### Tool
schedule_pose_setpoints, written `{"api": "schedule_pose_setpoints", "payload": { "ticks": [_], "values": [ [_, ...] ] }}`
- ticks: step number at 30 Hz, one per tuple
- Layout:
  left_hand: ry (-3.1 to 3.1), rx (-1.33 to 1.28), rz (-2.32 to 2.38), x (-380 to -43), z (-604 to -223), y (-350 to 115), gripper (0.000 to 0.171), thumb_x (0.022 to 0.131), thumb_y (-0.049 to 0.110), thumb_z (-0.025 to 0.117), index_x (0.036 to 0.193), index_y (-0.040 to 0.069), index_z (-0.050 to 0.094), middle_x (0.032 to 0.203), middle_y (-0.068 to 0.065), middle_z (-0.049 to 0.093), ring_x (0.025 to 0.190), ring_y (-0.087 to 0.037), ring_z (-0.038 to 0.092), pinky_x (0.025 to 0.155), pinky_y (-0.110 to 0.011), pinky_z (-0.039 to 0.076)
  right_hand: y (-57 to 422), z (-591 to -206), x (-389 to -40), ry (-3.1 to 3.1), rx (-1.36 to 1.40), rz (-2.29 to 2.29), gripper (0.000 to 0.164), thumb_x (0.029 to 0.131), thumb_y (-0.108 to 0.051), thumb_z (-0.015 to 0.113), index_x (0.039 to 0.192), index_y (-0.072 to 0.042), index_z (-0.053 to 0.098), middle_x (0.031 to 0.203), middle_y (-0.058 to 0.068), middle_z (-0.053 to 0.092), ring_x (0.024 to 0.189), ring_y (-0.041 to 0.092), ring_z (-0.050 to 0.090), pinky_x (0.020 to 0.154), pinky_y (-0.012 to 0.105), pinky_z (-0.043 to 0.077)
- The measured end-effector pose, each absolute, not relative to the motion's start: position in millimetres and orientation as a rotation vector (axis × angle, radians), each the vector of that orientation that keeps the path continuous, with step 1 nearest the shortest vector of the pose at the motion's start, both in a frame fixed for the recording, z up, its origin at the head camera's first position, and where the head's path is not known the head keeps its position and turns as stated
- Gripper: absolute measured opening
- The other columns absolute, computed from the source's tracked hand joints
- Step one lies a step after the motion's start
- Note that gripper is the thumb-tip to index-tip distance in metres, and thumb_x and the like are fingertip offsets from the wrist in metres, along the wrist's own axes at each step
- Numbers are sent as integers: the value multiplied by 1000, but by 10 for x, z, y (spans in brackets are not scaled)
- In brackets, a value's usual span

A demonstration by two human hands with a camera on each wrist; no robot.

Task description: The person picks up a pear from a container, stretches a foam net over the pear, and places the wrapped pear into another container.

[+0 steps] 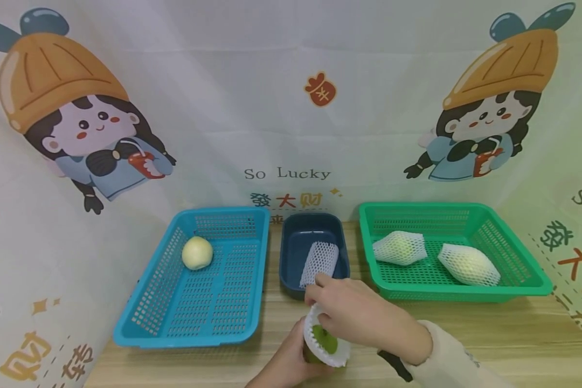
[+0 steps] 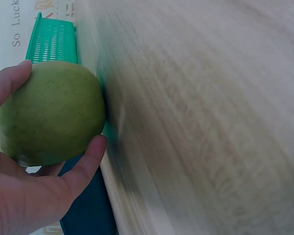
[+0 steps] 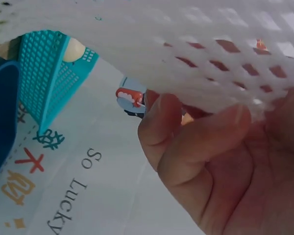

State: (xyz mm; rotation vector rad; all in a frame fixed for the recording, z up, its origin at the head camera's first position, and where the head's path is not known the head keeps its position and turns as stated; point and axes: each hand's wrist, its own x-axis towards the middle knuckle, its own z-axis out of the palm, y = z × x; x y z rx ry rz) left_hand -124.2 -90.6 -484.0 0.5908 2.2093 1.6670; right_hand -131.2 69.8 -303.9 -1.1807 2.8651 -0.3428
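Observation:
My left hand point(image 1: 291, 353) grips a smooth green fruit point(image 2: 54, 110) with fine dark specks, its thumb and fingers around the sides. A white foam net point(image 1: 341, 357) opens around the top of this fruit in the head view. My right hand point(image 1: 359, 315) holds the net from above; in the right wrist view its curled fingers point(image 3: 201, 142) pinch the mesh. The green fruit is largely hidden by the net and the hands in the head view. Just beyond the right hand, another foam net point(image 1: 322, 257) lies in the small dark blue bin point(image 1: 312, 220).
The blue basket point(image 1: 189, 341) at left holds one pale yellow round fruit point(image 1: 197, 253). At right, the green basket point(image 1: 456, 292) holds two net-wrapped fruits, one point(image 1: 400, 248) beside the other point(image 1: 469, 264). A printed cloth point(image 1: 213, 108) hangs behind the wooden table point(image 1: 485, 334).

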Motion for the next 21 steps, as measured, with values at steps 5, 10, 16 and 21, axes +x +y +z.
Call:
{"api": "schedule_pose_setpoints", "payload": {
  "ticks": [5, 10, 16, 21],
  "values": [
    [2296, 569, 1581, -1242, -4815, -881, 84, 73, 33, 78, 140, 29, 27, 140, 0, 35, 126, -22, 38, 102, -40, 34, 821, -3040, -1355, 2745, -1118, -546, 23, 81, -11, 63, 104, -15, 63, 101, -4, 57, 83, 8, 52, 68, 24, 46],
    [2375, 569, 1509, -1256, -4802, -856, 84, 70, 33, 81, 137, 26, 31, 133, -2, 41, 117, -19, 44, 96, -36, 39, 994, -3029, -1395, 2634, -1039, -799, 23, 82, -11, 63, 104, -17, 63, 104, -7, 59, 90, 9, 53, 75, 25, 48],
    [2428, 521, 1445, -1252, -4744, -816, 83, 66, 29, 82, 134, 26, 34, 125, 1, 44, 103, -13, 47, 84, -28, 41, 1102, -3079, -1416, 2653, -1086, -795, 22, 80, -5, 62, 100, -12, 67, 97, -3, 67, 87, 11, 60, 73, 25, 50],
    [2481, 501, 1386, -1245, -4687, -768, 83, 64, 28, 83, 134, 26, 36, 124, 1, 45, 99, -12, 48, 79, -28, 42, 1144, -3140, -1395, 2760, -1054, -698, 31, 74, 8, 56, 95, -9, 71, 91, 0, 71, 80, 12, 63, 66, 23, 50]
  ]
}}
